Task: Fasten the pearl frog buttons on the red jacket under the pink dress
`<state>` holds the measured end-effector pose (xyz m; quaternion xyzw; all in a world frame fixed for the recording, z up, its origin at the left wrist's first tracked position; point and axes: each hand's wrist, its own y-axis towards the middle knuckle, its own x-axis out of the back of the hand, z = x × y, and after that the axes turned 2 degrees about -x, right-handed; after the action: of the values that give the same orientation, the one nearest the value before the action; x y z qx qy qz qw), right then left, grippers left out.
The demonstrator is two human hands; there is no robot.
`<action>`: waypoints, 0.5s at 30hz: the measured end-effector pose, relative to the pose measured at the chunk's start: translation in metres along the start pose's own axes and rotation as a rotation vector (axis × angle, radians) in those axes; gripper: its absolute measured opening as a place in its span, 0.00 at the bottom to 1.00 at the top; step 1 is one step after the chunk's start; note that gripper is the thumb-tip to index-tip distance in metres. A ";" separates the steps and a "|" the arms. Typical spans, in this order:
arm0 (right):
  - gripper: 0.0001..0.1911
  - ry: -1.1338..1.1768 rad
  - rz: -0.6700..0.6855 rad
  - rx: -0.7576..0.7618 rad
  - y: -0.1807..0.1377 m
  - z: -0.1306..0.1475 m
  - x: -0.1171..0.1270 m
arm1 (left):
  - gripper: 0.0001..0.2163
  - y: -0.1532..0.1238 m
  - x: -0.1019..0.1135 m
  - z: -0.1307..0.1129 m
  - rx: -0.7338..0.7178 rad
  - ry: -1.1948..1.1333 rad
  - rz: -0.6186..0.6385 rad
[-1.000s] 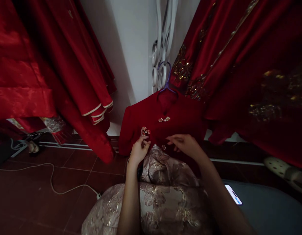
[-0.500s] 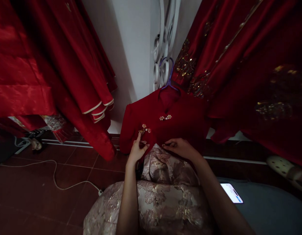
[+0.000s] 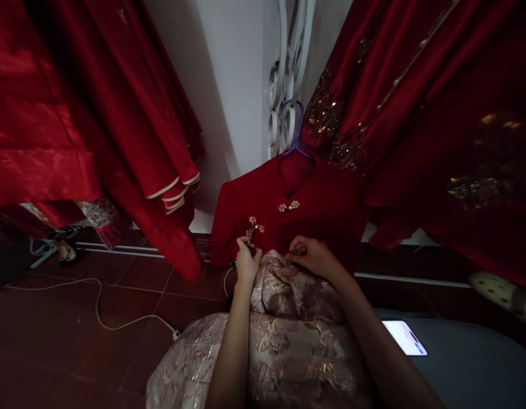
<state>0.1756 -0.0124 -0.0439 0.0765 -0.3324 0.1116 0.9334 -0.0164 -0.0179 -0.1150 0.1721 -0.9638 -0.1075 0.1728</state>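
Note:
A small red jacket (image 3: 318, 213) hangs on a purple hanger (image 3: 293, 142) from a white scrolled rack (image 3: 288, 68). Pearl-and-gold clasps (image 3: 287, 206) run down its front. My left hand (image 3: 247, 262) is closed in a pinch on the jacket's lower front edge, just below a second clasp (image 3: 254, 227). My right hand (image 3: 313, 255) is curled shut on the opposite edge of the hem. Both hands sit right above a pink-and-gold brocade skirt (image 3: 284, 341) that spreads out beneath the jacket toward me.
Long red satin garments (image 3: 96, 113) hang at the left, and red gowns with gold embroidery (image 3: 416, 113) at the right. A white cable (image 3: 96, 307) trails over the dark red tiled floor. A lit phone (image 3: 405, 338) lies on a grey surface (image 3: 467, 363) at the lower right.
Both hands have slid down the jacket front to its hem and closed on the fabric. The left hand let go of the side clasp, which now shows above it.

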 end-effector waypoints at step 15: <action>0.21 0.533 -0.121 -0.140 0.004 0.005 0.005 | 0.06 -0.035 -0.037 -0.063 -0.129 -0.271 -0.234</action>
<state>0.1748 -0.0088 -0.0365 -0.0005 -0.0771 0.0488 0.9958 0.0503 -0.0459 -0.0775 0.2554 -0.9428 -0.2107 0.0385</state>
